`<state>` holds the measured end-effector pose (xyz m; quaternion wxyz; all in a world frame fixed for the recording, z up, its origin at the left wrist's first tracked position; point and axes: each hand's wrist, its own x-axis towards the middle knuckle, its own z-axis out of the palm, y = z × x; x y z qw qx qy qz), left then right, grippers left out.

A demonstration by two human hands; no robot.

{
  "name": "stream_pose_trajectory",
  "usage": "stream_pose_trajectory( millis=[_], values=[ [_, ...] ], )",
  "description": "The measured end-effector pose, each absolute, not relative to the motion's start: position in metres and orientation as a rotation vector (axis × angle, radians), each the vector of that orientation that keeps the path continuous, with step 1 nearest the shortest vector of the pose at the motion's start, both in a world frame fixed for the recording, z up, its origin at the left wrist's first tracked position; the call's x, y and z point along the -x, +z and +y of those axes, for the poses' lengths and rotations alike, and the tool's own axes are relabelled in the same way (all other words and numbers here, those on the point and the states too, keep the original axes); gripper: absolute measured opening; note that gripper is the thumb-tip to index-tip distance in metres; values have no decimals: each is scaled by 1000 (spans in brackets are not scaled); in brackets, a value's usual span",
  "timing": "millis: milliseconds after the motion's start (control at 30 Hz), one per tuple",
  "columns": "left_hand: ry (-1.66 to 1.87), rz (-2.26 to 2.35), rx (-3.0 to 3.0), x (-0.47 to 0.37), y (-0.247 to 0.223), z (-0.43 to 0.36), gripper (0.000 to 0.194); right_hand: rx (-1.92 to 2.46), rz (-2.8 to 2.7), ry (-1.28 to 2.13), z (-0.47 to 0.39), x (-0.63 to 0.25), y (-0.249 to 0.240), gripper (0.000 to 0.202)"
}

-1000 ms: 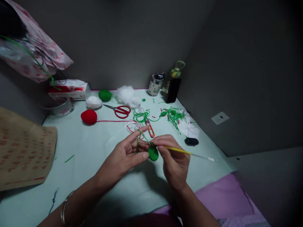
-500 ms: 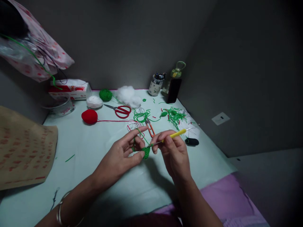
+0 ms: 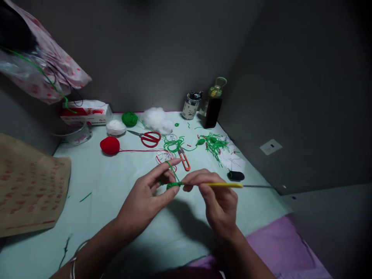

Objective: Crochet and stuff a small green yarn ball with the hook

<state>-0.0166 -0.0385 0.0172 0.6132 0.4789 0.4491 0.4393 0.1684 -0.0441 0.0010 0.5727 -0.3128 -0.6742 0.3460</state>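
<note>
My left hand (image 3: 151, 192) pinches a small green crochet piece (image 3: 173, 186) between thumb and fingers. Green yarn (image 3: 173, 170) runs over its raised index finger down to the piece. In my right hand (image 3: 219, 199) is a crochet hook (image 3: 228, 185) with a yellow handle, held almost level. The hook's left end meets the green piece at the left fingertips; its other thin end points right. Just beyond the hands lie orange thread snips (image 3: 185, 159) and a tangle of green yarn (image 3: 174, 144).
Red-handled scissors (image 3: 150, 139), a red yarn ball (image 3: 109, 145), a white yarn ball (image 3: 116, 127), a green yarn ball (image 3: 129, 118) and white stuffing (image 3: 157, 120) lie farther back. Green scraps (image 3: 216, 145), a phone (image 3: 213, 113) and a pen cup (image 3: 190, 106) are at right. A paper bag (image 3: 35, 186) stands left.
The crochet hook has swung from slanting up to the right to nearly level. My right hand has lowered slightly, and the green piece has tipped flatter in my left fingers.
</note>
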Motion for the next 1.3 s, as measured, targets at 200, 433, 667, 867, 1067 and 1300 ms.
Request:
stream_pose_trajectory(
  millis=[200,433,667,867,1067,1300],
  values=[
    [1143,1000,-895,6,16,-44,62,828,-1939,115,-51,-164,-7,38],
    [1024,749,-581,13,21,-40,53,763,-1439,662,-45,-161,-4,25],
    [1039,762,-726,10,15,-41,42,743,-1415,835,-41,-153,-2,20],
    [1061,731,-584,6,12,-42,50,781,-1826,186,-49,-157,-8,37],
    [989,667,-517,14,18,-37,35,735,-1312,846,-41,-158,0,23],
    [1012,728,-749,11,10,-40,49,784,-1329,962,-38,-154,-3,17]
  ],
)
